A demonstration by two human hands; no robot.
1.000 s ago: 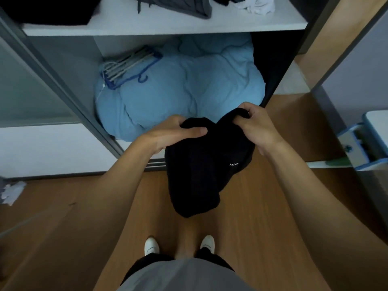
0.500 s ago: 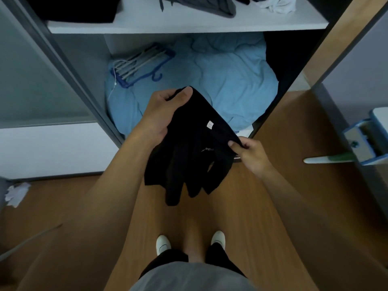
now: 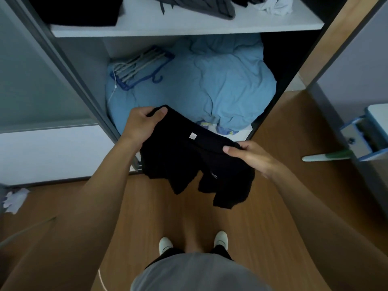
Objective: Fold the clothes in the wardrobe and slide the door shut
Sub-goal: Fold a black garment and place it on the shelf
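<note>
Wooden floor [image 3: 147,206] before open wardrobe [image 3: 189,28]: black garment [image 3: 189,160] held mid-air, waistband edge running upper-left to lower-right, legs hanging down toward feet, left hand [image 3: 142,124] and right hand [image 3: 252,156] each pinching a waistband end.

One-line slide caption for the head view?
Head view: left hand and right hand hold a black garment by its top edge in front of the open wardrobe, blue bedding under its shelf.
</note>
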